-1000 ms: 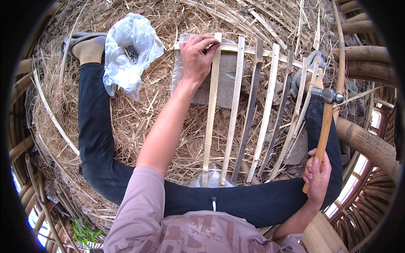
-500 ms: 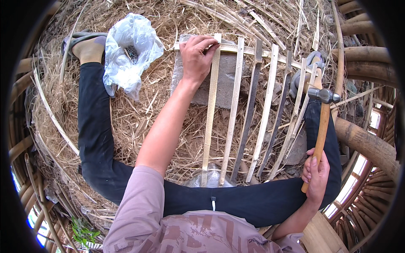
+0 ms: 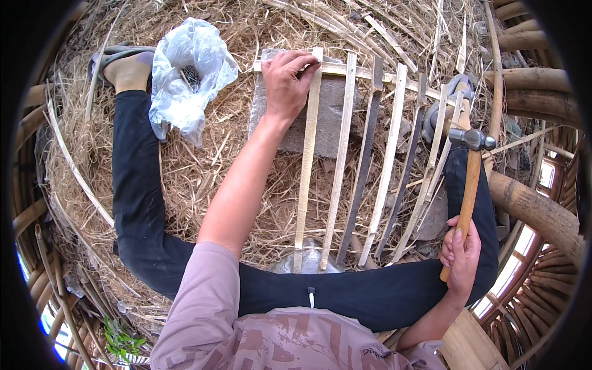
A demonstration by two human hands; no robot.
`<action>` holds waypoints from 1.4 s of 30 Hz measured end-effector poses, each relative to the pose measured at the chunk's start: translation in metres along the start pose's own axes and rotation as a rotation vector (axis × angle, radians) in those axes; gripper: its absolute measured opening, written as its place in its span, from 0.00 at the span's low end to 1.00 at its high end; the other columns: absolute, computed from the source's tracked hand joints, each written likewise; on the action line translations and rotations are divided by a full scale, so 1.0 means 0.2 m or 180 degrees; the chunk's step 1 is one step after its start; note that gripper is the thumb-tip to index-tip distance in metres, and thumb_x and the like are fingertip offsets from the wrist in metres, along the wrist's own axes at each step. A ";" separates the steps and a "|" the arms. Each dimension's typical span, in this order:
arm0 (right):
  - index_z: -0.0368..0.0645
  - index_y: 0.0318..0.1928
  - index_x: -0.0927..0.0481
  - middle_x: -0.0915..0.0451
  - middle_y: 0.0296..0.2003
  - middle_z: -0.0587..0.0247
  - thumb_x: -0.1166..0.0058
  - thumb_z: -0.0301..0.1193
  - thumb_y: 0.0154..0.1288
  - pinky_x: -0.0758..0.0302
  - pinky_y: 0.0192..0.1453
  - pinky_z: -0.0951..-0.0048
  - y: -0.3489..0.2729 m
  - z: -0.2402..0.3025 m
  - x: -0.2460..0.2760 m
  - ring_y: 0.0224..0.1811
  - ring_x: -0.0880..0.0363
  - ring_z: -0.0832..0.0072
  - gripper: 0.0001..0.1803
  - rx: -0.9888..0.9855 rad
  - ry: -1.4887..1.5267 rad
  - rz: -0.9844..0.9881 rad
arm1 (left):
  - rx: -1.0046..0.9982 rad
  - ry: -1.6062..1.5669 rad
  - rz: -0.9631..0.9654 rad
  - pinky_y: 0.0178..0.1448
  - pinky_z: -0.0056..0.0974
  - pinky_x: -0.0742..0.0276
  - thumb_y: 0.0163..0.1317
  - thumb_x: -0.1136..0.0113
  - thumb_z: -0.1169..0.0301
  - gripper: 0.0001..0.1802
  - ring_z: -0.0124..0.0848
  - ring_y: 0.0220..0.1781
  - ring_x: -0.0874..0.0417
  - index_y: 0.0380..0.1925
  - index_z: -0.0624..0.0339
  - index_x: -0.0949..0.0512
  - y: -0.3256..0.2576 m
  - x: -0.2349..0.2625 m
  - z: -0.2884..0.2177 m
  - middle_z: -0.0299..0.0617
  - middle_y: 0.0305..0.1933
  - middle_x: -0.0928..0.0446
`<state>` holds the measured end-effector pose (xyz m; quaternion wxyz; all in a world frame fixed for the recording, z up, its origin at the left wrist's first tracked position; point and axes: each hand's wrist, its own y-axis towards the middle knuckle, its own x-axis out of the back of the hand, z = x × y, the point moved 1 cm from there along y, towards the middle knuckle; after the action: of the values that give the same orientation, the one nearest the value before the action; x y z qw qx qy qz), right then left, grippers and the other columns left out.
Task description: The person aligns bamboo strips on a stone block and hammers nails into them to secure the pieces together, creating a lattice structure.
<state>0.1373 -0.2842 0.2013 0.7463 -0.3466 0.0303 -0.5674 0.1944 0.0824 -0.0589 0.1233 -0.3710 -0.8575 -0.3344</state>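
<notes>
At the far side, my left hand (image 3: 287,86) is closed, thumb and fingertips pinching the upper end of a pale bamboo strip (image 3: 308,154). A small thing within that pinch would be hidden. This strip crosses a thin crosspiece (image 3: 362,73), which rests partly on a grey concrete block (image 3: 327,117). Further bamboo strips (image 3: 383,179), pale and dark, lie across the crosspiece to the right, side by side like a rack. My right hand (image 3: 461,253) wraps round the wooden handle of a hammer (image 3: 471,185), held upright with its metal head above my right shin.
A white plastic bag (image 3: 206,61) with nails (image 3: 190,76) in it lies beside my left foot. Straw (image 3: 240,179) and loose bamboo slivers cover the ground. Thick bamboo poles (image 3: 536,209) stand along the right. My outstretched legs (image 3: 137,166) flank the strips.
The view has shifted very slightly. Both hands, the hammer and the strips look the same as before.
</notes>
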 end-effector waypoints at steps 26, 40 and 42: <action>0.38 0.50 0.30 0.36 0.22 0.78 0.51 0.38 0.78 0.46 0.19 0.87 0.18 0.26 -0.53 0.18 0.44 0.93 0.15 0.0133 0.0283 0.0479 | -0.0095 -0.0001 -0.0093 0.52 0.36 0.38 0.58 0.30 0.68 0.04 0.28 0.43 0.19 0.34 0.52 0.14 0.00 0.01 -0.02 0.29 0.41 0.14; 0.42 0.53 0.27 0.21 0.23 0.44 0.51 0.32 0.76 0.28 0.30 0.51 0.49 0.08 -0.84 0.29 0.18 0.45 0.11 0.1604 -0.2543 -0.0240 | -0.0079 -0.0029 -0.0048 0.51 0.36 0.39 0.58 0.30 0.69 0.05 0.27 0.46 0.18 0.35 0.52 0.14 -0.01 0.03 -0.02 0.29 0.42 0.14; 0.42 0.54 0.28 0.22 0.23 0.44 0.52 0.31 0.76 0.27 0.30 0.51 0.50 0.10 -0.85 0.28 0.18 0.45 0.12 0.1524 -0.2493 -0.0226 | -0.0055 -0.0029 -0.0059 0.50 0.36 0.39 0.57 0.29 0.69 0.06 0.27 0.46 0.18 0.35 0.52 0.14 0.00 0.03 -0.02 0.29 0.42 0.14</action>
<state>0.1682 -0.1146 0.1025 0.7407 -0.3536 -0.3979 -0.4100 0.1901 0.0821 -0.0535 0.1132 -0.3656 -0.8585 -0.3412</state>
